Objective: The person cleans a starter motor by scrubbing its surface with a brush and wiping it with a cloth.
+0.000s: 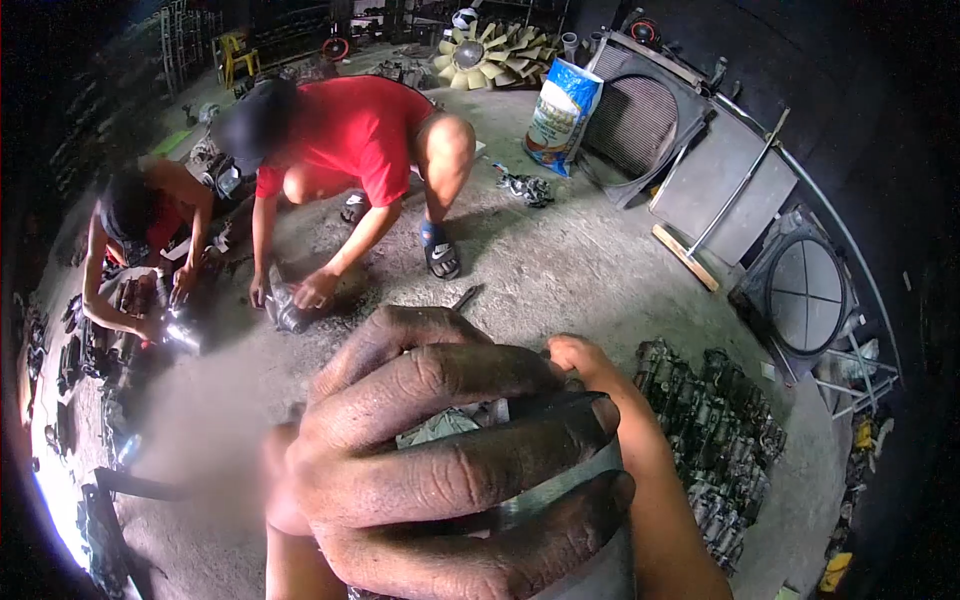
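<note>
A grimy left hand (pixel 455 465) fills the foreground, fingers bent across a grey object (pixel 545 505), with narrow gaps between them; they wrap over it from the left, apparently to keep a firm grip. The object sits directly before the camera, low in the middle, perhaps held close for a better look; it is too covered to name. A bare limb (pixel 665 490) beside it may be the right forearm; whether that hand's fingers are wide or narrow cannot be told. On the concrete floor (pixel 560 265), dark metal parts (pixel 710 440) lie grouped at the right, probably to keep them together. Ahead, a person in a red shirt (pixel 345 130) crouches, both hands at a metal piece (pixel 288 312) on the ground, likely because the work lies so low. Behind, a radiator (pixel 633 115) leans at the side, seemingly to save floor space, beside an upright sack (pixel 563 118).
</note>
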{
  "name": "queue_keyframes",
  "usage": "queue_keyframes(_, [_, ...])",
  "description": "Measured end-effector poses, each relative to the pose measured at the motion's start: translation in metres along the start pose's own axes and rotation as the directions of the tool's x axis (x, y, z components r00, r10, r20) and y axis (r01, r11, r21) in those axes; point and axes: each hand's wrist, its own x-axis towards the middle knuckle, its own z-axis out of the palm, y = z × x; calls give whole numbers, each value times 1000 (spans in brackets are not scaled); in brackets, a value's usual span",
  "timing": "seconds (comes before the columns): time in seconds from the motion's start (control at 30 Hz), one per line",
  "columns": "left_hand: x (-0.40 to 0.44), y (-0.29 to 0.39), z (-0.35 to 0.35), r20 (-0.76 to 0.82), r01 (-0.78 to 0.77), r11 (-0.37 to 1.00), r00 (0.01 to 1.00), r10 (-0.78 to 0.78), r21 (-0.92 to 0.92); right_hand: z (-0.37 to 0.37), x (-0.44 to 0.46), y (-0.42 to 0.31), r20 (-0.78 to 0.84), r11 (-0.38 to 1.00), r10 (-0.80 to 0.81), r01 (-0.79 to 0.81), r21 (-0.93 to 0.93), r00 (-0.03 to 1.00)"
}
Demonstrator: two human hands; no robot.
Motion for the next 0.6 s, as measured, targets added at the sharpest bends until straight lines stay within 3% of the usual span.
queue_keyframes(0.13, [0,-4,25,-160,-20,1000,987,16,-24,12,14,7,-42,1000,-17,18,5,999])
queue_keyframes(0.2, [-1,-4,26,-153,-18,1000,988,14,-24,20,20,9,-114,999,-9,14,38,993])
queue_keyframes(0.3, [3,3,11,20,56,998,998,-56,-6,24,32,16,-62,999,-34,36,35,998])
queue_keyframes(0.6, [1,-5,20,-18,-25,1000,1000,25,-16,36,37,33,-84,984,-143,151,96,986])
